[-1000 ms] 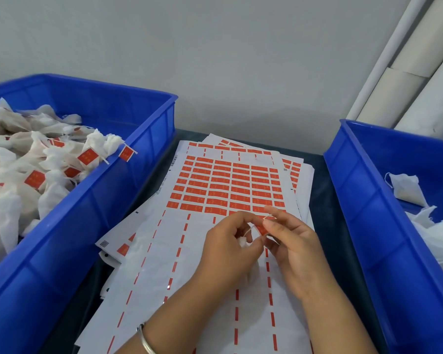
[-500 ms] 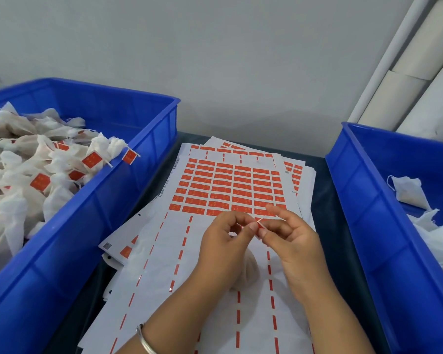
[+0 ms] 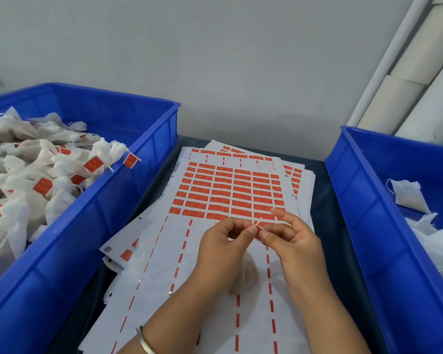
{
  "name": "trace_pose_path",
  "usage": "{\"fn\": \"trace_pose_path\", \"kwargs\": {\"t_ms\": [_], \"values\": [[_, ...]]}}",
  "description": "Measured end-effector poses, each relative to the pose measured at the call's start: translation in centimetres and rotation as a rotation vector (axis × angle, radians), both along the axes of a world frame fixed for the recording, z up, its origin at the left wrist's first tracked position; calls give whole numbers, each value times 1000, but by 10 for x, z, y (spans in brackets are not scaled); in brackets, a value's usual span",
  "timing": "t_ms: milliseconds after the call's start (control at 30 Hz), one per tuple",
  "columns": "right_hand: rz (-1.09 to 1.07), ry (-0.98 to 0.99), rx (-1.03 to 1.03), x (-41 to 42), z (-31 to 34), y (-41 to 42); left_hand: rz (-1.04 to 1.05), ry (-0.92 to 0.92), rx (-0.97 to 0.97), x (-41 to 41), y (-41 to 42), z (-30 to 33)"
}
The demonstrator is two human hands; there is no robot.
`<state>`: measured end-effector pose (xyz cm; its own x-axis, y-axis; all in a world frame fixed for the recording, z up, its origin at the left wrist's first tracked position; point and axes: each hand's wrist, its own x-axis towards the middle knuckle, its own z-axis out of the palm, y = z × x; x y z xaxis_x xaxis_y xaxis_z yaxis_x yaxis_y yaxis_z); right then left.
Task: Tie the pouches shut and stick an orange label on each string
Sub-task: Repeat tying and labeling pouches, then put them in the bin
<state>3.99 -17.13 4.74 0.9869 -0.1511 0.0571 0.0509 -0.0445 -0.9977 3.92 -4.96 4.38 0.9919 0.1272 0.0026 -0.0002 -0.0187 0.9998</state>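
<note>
Blue plastic dominates: a large blue bin (image 3: 92,241) along the left edge of the dark bench (image 3: 322,190) is heaped with finished pouches (image 3: 23,190), white fabric bags tied shut, many showing an orange label on the string. A second blue bin (image 3: 363,226) at the right edge holds a smaller, loose pile of untied pouches (image 3: 430,231), so, judging by the two piles, much of the work looks done and some remains. Between the bins, spread over the middle of the bench, lies a stack of label sheets (image 3: 230,190); the top sheet is stripped bare on its near half, with full rows of orange labels left toward the far edge. Above the near part of that sheet, the left hand (image 3: 223,249) and right hand (image 3: 294,241) meet fingertip to fingertip, both pinching a thin string (image 3: 259,222) with a sliver of orange at the pinch, probably a label being folded on. The pouch in work (image 3: 247,273) hangs below, mostly hidden behind the left hand.
</note>
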Motion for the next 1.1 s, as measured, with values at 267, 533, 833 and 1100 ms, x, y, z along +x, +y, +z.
{"fn": "trace_pose_path", "kwargs": {"t_ms": [267,533,833,1100], "values": [[-85,65,274,5,-1,-7,-73,72,220,0,-3,-2],[-13,156,401,4,3,-5,47,60,354,1,5,8],[172,182,411,-1,14,9,-36,26,422,-30,58,86],[191,206,258,-4,7,16,154,-319,103,-75,125,162]]}}
